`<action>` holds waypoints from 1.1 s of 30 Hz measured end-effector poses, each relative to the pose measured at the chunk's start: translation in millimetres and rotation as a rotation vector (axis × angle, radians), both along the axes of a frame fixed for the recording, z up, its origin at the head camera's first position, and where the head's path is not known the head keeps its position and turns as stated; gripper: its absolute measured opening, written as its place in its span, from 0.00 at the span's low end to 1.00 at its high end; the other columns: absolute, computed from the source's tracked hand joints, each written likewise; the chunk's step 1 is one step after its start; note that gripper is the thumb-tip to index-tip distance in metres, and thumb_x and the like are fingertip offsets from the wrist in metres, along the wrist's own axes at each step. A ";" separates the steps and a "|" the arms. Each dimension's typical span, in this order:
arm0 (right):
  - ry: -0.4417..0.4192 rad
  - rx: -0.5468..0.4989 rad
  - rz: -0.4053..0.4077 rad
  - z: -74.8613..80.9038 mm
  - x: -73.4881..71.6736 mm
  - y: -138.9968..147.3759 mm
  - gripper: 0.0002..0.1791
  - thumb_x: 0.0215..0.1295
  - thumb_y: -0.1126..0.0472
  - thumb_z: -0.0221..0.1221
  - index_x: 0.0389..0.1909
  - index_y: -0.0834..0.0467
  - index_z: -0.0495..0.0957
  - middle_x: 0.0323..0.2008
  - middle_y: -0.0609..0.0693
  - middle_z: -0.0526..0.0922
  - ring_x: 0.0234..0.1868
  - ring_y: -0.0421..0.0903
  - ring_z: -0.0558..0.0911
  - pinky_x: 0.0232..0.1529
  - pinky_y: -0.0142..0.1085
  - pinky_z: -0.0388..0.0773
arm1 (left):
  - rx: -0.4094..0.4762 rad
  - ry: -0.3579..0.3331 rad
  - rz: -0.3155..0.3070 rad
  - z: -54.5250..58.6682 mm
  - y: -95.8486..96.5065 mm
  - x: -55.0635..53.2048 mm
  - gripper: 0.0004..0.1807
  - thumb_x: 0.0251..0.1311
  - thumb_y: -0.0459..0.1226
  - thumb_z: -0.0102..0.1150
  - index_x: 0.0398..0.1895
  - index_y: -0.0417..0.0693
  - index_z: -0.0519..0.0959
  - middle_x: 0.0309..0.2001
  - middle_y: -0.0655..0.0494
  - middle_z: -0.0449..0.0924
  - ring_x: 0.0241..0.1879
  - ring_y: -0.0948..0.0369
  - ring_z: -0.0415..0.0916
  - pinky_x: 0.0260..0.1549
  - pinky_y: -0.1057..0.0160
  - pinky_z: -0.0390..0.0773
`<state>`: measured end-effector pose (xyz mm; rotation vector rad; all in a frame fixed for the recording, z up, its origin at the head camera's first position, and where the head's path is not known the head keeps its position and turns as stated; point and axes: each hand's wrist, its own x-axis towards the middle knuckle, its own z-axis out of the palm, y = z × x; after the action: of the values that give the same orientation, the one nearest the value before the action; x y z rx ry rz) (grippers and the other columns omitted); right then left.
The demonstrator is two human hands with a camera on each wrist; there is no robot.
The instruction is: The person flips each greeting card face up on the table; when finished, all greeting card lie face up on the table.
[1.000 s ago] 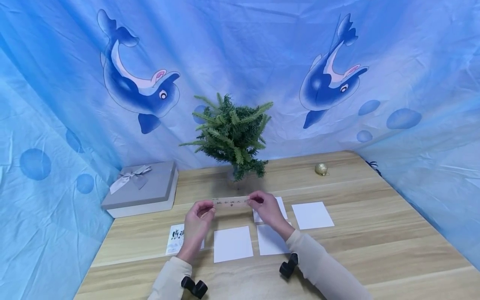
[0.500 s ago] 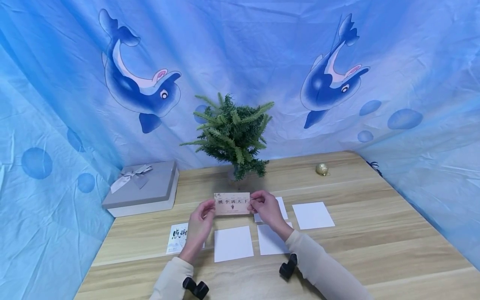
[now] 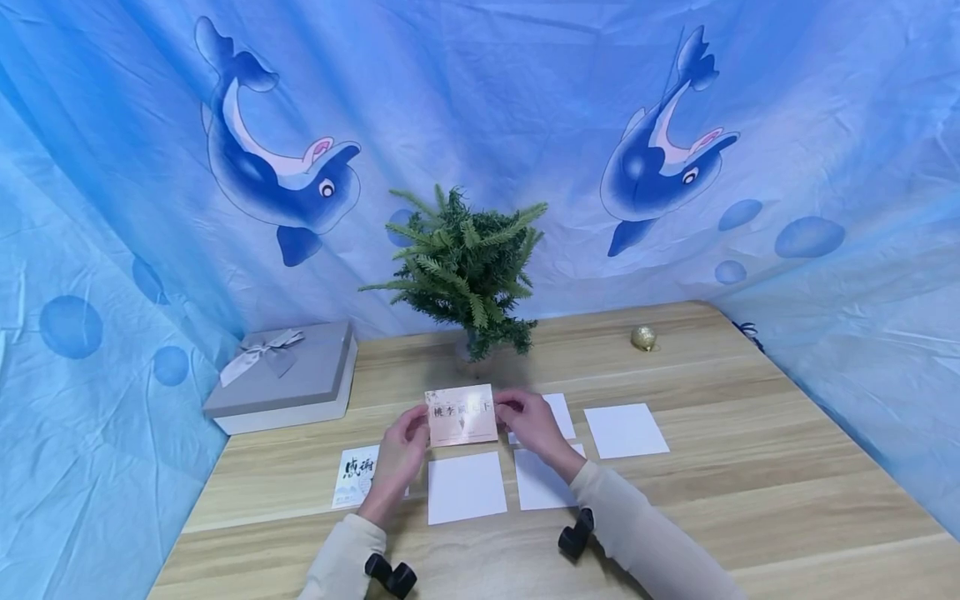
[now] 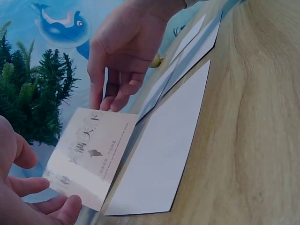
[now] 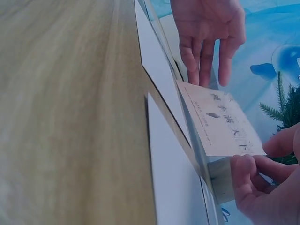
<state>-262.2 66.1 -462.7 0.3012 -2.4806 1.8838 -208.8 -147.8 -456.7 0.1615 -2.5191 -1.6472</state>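
The head view is bright and evenly lit, with soft shadows on the worktop below the plant and beside the sleeves. Glare on the printed card washes out its middle characters; in the left wrist view a pale reflection whitens its lower part. Both wrist views look dimmer and softer, the worktop grain smeared, the card's small print hard to read.

A curtained nook: dolphin-print drapes (blue ones) hang behind and beside a wooden table.
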 end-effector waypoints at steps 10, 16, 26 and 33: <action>-0.043 0.076 0.044 -7.4 -1.2 1.0 0.19 0.63 0.67 0.55 0.54 0.69 0.77 0.34 0.56 0.84 0.29 0.48 0.83 0.29 0.35 0.81 | -0.010 -0.004 -0.029 -3.6 -1.5 -0.8 0.23 0.67 0.34 0.48 0.64 0.37 0.70 0.57 0.37 0.76 0.56 0.45 0.74 0.54 0.49 0.77; -0.108 0.069 0.070 -7.1 1.3 2.1 0.20 0.63 0.66 0.54 0.55 0.70 0.75 0.33 0.58 0.85 0.29 0.47 0.84 0.29 0.36 0.81 | -0.052 -0.033 -0.030 -2.5 0.5 2.2 0.23 0.67 0.35 0.48 0.65 0.38 0.68 0.57 0.36 0.75 0.58 0.41 0.73 0.56 0.45 0.75; -0.149 0.094 0.079 -7.1 3.1 1.7 0.20 0.65 0.63 0.54 0.55 0.68 0.75 0.24 0.56 0.86 0.26 0.47 0.84 0.25 0.34 0.79 | -0.093 -0.073 -0.007 0.4 2.0 4.2 0.23 0.66 0.36 0.48 0.63 0.39 0.71 0.53 0.40 0.78 0.53 0.46 0.76 0.49 0.50 0.79; -0.165 0.092 0.086 -4.9 2.1 3.0 0.20 0.65 0.62 0.54 0.55 0.67 0.74 0.27 0.57 0.86 0.29 0.48 0.86 0.27 0.36 0.81 | -0.069 -0.082 0.018 1.3 2.6 3.9 0.24 0.66 0.37 0.46 0.64 0.39 0.69 0.56 0.38 0.76 0.53 0.46 0.76 0.51 0.49 0.78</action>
<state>-260.0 69.1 -467.6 0.2680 -2.7084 1.9026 -205.0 -145.2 -455.4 0.2491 -2.6225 -1.5752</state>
